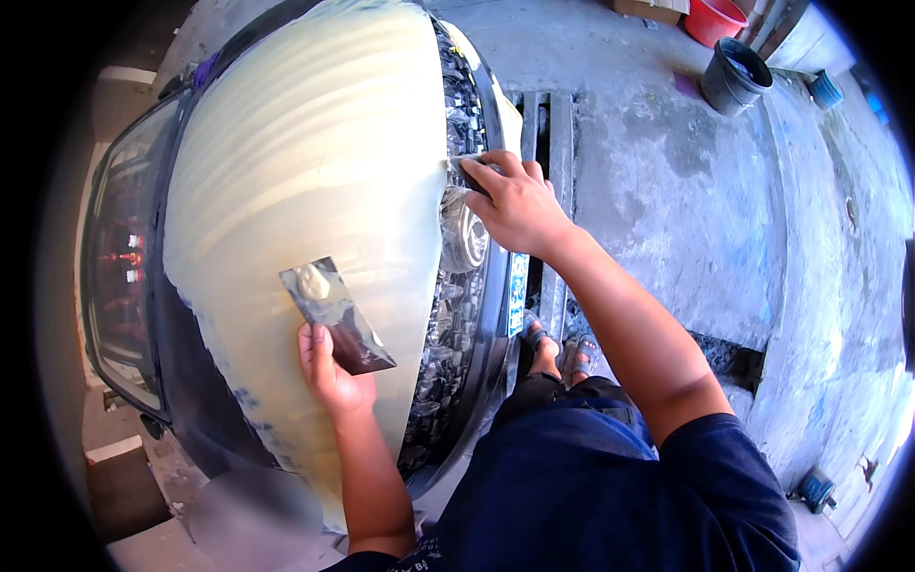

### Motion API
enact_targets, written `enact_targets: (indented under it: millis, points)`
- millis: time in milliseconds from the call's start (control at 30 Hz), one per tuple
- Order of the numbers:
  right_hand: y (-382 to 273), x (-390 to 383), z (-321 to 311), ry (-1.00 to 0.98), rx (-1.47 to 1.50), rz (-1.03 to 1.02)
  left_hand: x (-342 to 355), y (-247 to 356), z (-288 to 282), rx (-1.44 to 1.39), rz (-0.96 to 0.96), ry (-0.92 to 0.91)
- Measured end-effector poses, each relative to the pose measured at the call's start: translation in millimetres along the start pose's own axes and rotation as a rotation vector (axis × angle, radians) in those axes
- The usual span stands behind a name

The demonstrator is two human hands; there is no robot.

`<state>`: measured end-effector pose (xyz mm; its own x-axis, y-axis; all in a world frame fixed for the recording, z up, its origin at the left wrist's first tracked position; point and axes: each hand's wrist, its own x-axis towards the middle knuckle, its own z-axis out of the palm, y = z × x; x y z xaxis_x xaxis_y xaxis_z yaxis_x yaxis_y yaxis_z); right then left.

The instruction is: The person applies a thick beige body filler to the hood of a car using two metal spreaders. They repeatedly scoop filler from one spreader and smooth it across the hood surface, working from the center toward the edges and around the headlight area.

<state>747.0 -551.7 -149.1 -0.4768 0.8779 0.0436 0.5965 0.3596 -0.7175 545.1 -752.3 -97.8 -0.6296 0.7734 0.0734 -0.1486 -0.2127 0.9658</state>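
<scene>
A car hood [305,181] coated in cream-coloured filler with curved streaks fills the left and middle of the view. My left hand [335,379] grips a flat rectangular putty board [348,329] above the hood, its thumb on the top face. Near the board's far end sits a dab of pale putty [313,282]; grey smears cover the surface around it. At the hood's front edge, my right hand [522,205] is closed on a putty spreader [467,170], partly hidden under the fingers. Right below that hand lies the car's grille [463,234], wrapped in clear plastic film.
The dark bumper [498,334] curves between the grille and my body. A slotted floor channel [551,191] runs beside my sandalled feet [579,357]. Farther off stand a black bucket [736,78], a red basin [713,19] and a cardboard box [652,9]. A blue can [817,488] is at lower right.
</scene>
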Motion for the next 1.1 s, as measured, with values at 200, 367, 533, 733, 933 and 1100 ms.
enact_targets:
  millis: [200,367,533,733,933,1100]
  points:
    - [-32.1,-23.8,11.8,-0.142,-0.137,-0.089,-15.3,6.2,-16.3,-0.049,-0.025,0.094]
    - [-28.4,-75.3,19.9,-0.125,-0.046,-0.229,-31.0,1.5,-16.6,-0.133,-0.084,-0.03]
    - [-26.4,-88.4,-15.9,-0.169,0.751,-0.159,-54.4,-17.2,-3.6,-0.208,-0.252,0.013]
    - [-48.1,-93.1,-18.1,-0.421,1.738,0.088,-73.9,-18.3,25.5,-0.349,-0.561,-0.422]
    - [-10.6,-47.4,30.0,-0.462,1.613,0.074,-74.8,-4.5,32.3,-0.344,-0.486,-0.42]
    - [16.0,37.3,35.6,-0.162,1.188,0.485,-81.9,3.3,-10.7,-0.341,-0.417,-0.255]
